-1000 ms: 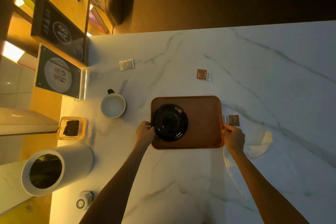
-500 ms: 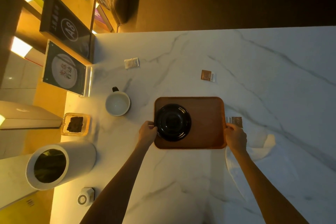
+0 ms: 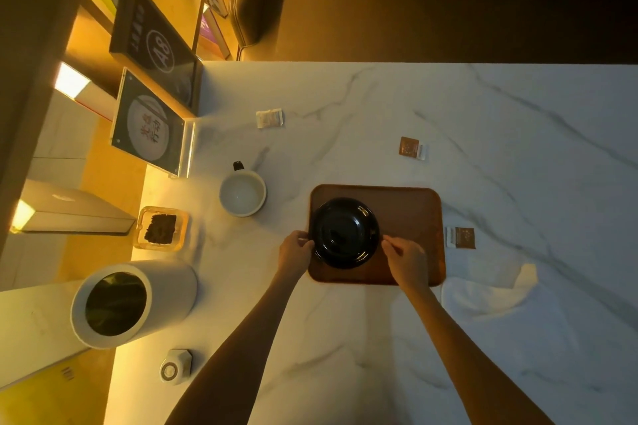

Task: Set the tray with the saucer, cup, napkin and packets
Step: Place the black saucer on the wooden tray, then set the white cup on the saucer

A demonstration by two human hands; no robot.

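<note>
Fingertips of the left hand (image 3: 296, 249) and right hand (image 3: 404, 257) pinch opposite rims of the black saucer (image 3: 345, 233) at the tray's (image 3: 411, 210) left end, where an uneven nudge could slide it off the edge.

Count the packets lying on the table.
3. A white packet far left near the sign, a brown packet beyond the tray, another brown packet beside its right edge. None on it.

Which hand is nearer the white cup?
Left. The left hand is at the black saucer's left edge, on the side toward the cup; the right hand is beyond the saucer.
</note>
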